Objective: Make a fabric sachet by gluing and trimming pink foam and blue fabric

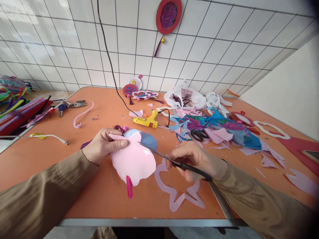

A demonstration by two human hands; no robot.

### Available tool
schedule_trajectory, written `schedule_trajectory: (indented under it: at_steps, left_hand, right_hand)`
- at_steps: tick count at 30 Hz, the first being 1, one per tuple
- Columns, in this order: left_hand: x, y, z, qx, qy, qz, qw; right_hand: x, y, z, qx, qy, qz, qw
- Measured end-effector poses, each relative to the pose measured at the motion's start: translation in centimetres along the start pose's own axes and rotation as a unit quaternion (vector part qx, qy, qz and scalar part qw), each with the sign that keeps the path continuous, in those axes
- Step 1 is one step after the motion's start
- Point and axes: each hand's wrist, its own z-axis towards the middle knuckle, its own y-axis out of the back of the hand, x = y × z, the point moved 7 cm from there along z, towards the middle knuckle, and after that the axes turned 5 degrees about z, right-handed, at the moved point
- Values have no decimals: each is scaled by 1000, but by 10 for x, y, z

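My left hand [107, 144] pinches the upper left edge of a pink paper cutout [132, 162] with wavy edges. A bright pink pipe cleaner loop [129, 186] sticks out at its lower edge, and a blue piece [146, 137] shows behind it. In my right hand [191, 159] is a pair of black-handled scissors [183, 165], whose blades meet the cutout's upper edge. A purple bead [125, 128] shows close to my left fingers. Below my right hand lies a pink star-like paper frame [174, 196] on the orange table [99, 202].
A yellow glue gun [147, 120] with a dark cord lies beyond my hands. Paper and fabric scraps [219, 127] heap up at right, around another pair of scissors [199, 134]. Pipe cleaners [22, 113], keys [72, 104] and a white cable [52, 135] lie at left.
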Motion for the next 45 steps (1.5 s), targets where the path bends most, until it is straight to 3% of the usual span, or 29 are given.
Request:
schedule_trajectory:
  at_steps: [26, 31, 41, 45]
  left_hand:
    - [9, 5, -2, -21, 45, -27, 998]
    - [13, 1, -1, 2, 56, -56, 997]
    - [10, -7, -1, 26, 62, -71, 995]
    - [11, -6, 0, 17, 66, -76, 995]
  right_hand:
    - [0, -1, -1, 1, -6, -32, 999]
    - [-3, -3, 0, -2, -33, -28, 999]
    - [5, -7, -4, 49, -66, -63, 995]
    - [-1, -4, -4, 16, -41, -51, 998]
